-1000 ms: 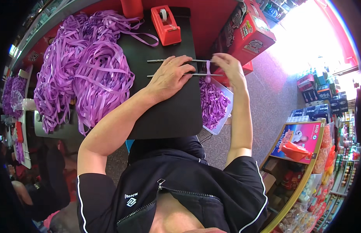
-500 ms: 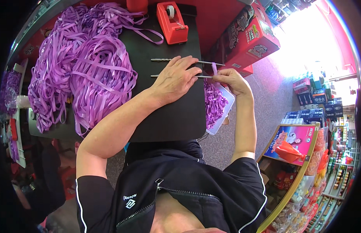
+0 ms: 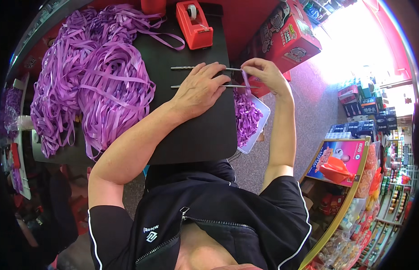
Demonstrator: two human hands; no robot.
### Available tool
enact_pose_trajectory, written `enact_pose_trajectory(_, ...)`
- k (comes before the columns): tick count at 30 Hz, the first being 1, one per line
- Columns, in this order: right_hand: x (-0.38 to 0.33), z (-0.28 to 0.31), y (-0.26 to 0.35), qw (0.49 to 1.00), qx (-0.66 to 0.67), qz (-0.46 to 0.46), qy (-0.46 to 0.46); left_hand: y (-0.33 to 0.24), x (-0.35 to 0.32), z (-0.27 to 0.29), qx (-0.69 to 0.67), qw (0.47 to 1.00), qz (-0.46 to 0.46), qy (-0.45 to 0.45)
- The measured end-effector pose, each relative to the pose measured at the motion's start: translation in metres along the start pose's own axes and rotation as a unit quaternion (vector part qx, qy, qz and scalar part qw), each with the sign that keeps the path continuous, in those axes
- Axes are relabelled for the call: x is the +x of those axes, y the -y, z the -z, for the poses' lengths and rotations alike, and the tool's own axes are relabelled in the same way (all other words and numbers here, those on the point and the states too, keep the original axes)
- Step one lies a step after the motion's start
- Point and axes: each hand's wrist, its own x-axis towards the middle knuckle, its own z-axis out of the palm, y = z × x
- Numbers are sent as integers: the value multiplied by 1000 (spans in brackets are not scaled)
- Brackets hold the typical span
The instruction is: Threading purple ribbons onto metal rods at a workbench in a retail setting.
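At your left, the heaped purple ribbon (image 3: 117, 96) covers much of the dark surface (image 3: 191, 141), its strands too tangled to tell apart. A red cylinder (image 3: 153, 6) behind it is cut off by the upper edge. An upper metal rod (image 3: 180, 68) and a lower metal rod (image 3: 175, 87) run crosswise, their middles hidden under your left hand (image 3: 201, 85). That hand lies over them, fingers bent; you cannot tell whether it grips. Behind it sits a red tape dispenser (image 3: 194, 28). A purple strip (image 3: 246, 83) hangs across the rods' right ends, its top pinched between your right hand's (image 3: 266, 75) thumb and finger, which hide the upper rod's tip. Beneath, the surface's edge partly covers a plastic bin (image 3: 264, 118) of cut ribbon (image 3: 246, 119). Farther right stands a red carton (image 3: 296, 42).
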Motion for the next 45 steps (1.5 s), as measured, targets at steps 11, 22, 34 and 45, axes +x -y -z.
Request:
enact_pose_trajectory(11,-19,-4,-8,981,125,-78,-128,0,-1,-1,-2,1000,-3,4)
enact_pose_trajectory(22,-47,-11,-15,978,146,-148,24,0,-1,-2,-5,1000,1,-2)
enact_pose_trajectory(34,-23,7,-12,989,-48,-34,-136,-1,0,-1,-5,1000,-2,9)
enact_pose_trajectory(45,-19,4,-33,962,250,-103,-42,0,0,-3,2,1000,-7,0)
